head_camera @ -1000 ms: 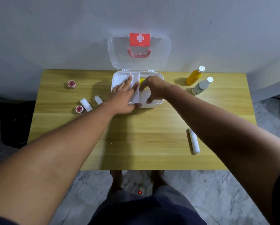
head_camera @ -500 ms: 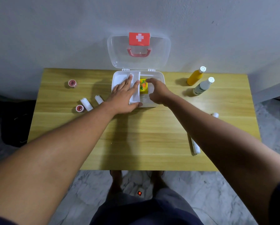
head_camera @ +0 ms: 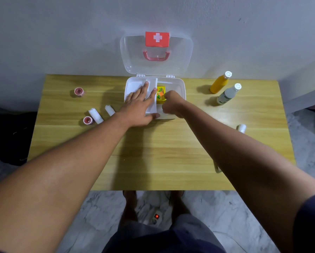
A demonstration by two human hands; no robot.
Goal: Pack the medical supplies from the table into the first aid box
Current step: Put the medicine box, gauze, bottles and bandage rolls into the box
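Currently, our left hand (head_camera: 140, 106) lies flat, fingers spread wide, on the white tray insert (head_camera: 151, 95) in the left half of the first aid box (head_camera: 180, 88), which sits at 12 o'clock on the table (head_camera: 153, 152) with its lid (head_camera: 156, 52) upright. Our right hand (head_camera: 172, 105) is curled into a loose fist beside the yellow packet (head_camera: 161, 94) in the box; we cannot tell whether it grips anything. Gauze rolls (head_camera: 95, 115) and tape rolls (head_camera: 88, 120) lie at 9 o'clock, two bottles (head_camera: 220, 83) at 2 o'clock.

One head-worn camera looks forward and steeply down over the table (head_camera: 153, 161), from close above.
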